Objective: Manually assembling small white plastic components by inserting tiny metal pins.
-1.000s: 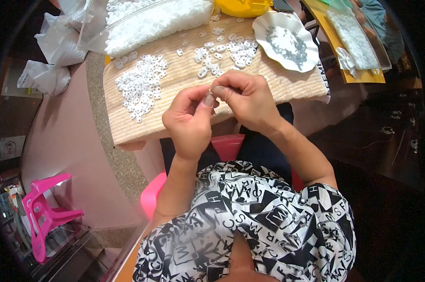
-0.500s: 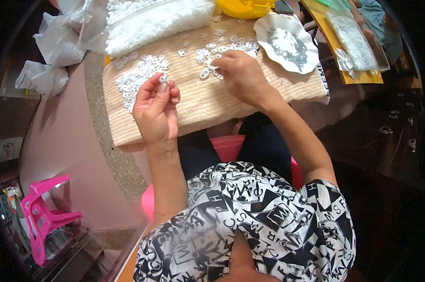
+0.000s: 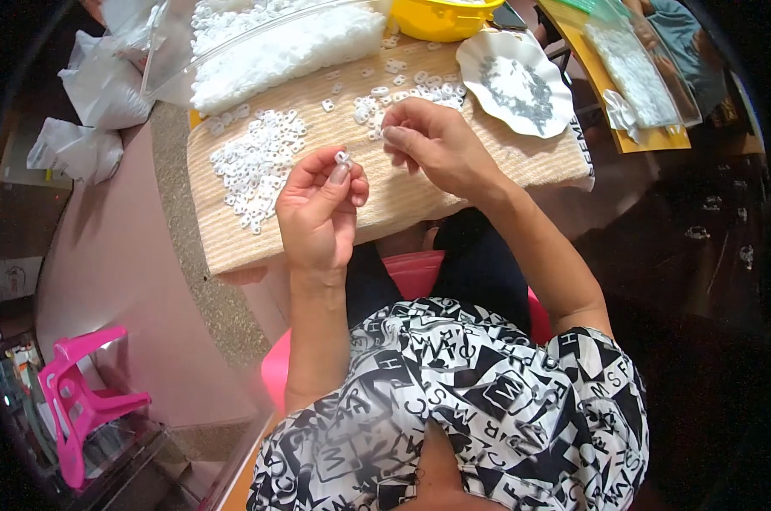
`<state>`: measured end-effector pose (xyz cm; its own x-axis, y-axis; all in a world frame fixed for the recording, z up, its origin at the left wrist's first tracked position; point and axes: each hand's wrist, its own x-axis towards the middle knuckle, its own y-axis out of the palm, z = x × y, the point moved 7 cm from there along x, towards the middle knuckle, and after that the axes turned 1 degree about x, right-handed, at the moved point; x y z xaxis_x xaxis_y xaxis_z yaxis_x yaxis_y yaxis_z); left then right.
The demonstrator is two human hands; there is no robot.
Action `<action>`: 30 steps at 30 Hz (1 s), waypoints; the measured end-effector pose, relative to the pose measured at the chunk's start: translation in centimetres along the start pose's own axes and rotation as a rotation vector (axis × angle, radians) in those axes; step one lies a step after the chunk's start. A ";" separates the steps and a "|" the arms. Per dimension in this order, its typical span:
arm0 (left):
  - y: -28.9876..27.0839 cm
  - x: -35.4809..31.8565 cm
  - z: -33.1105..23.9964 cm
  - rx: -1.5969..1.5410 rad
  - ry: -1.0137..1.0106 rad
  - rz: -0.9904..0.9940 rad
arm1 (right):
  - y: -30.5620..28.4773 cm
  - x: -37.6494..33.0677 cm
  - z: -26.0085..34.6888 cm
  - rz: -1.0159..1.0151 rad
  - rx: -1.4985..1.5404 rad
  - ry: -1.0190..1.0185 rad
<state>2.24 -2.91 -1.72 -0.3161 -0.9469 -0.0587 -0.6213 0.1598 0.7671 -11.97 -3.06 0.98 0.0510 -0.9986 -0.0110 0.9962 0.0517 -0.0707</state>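
My left hand (image 3: 316, 209) is raised over the cloth-covered table, pinching a small white plastic piece with a dark hole (image 3: 342, 157) between thumb and fingertip. To its right, my right hand (image 3: 443, 152) is closed, its thumb pressed toward the curled fingers; whatever is in that pinch is too small to make out. The two hands are apart. Beyond the right hand lies a scattered group of white two-holed pieces (image 3: 437, 88). A larger pile of small white pieces (image 3: 253, 162) spreads on the cloth left of my left hand.
A clear bin (image 3: 283, 64) of white pieces stands at the back left, beside a yellow bowl (image 3: 437, 25). A wavy-rimmed white plate (image 3: 558, 81) holds small grey and white bits. Another person's hand (image 3: 671, 72) is by a second table. A pink stool (image 3: 87, 396) stands lower left.
My left hand has moved right with its white piece, closer to my right hand. My right hand's fingertips have drawn back from the scattered pieces toward me and curled in.
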 end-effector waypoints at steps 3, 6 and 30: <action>1.2 -0.5 1.2 -0.021 -0.067 0.070 | 0.0 -1.9 -0.5 0.034 0.266 0.152; 2.2 -1.1 2.0 -0.008 -0.109 0.115 | 0.0 -3.2 -0.7 0.025 0.424 0.201; 3.3 -2.0 2.7 0.114 -0.131 0.102 | -0.8 -5.5 -0.8 0.081 0.683 0.272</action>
<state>-1.08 0.29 -0.74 -0.4677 -0.8809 -0.0731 -0.6560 0.2906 0.6966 -13.10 2.38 0.34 0.1954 -0.9501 -0.2434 0.8167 0.0202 0.5768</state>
